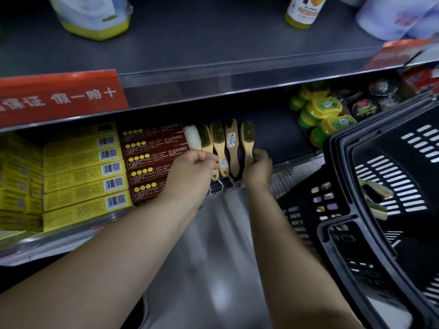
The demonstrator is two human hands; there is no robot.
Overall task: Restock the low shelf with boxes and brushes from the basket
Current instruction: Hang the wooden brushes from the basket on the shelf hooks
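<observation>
Several wooden-handled brushes (218, 143) lie side by side on the low shelf (280, 138), bristle ends pointing inward. My right hand (257, 166) is closed around the handle of the rightmost brush (247, 141). My left hand (192, 167) is curled at the handle end of the leftmost brushes, fingers pinched near a string tag. Left of the brushes stand stacked brown boxes (152, 160) and yellow boxes (83, 176). The black basket (380, 210) hangs at the right with more brushes (375, 200) inside.
Green and yellow round tubs (320, 115) and dark tins (370, 105) sit at the shelf's right end. A red sign (57, 98) fronts the upper shelf, which carries bottles and packs. Grey floor shows below between my arms.
</observation>
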